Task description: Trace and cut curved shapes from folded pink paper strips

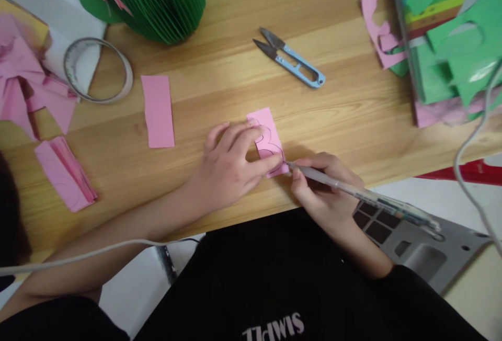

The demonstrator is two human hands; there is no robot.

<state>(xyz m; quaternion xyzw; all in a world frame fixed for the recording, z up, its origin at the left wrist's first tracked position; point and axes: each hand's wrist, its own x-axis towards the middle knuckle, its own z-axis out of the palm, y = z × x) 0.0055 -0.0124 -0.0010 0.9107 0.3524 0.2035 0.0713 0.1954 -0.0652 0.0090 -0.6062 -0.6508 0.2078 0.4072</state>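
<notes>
While the left hand (231, 163) is spreading its fingers slightly apart over a pink strip (274, 137) near the centre of the frame, the right hand's (329, 189) fingers are clamping a pen (333, 181), its tip sitting right by the strip's lower right edge! Curved lines are showing on the pink. Just below, the desk's (212, 84) near edge is running close under both hands, leaving little room; above, bare wood is opening out towards the blue snips (301, 61). Leftward, another pink piece (159, 112) is lying well apart, and green cutouts (435, 82) are crowding the upper right.
</notes>
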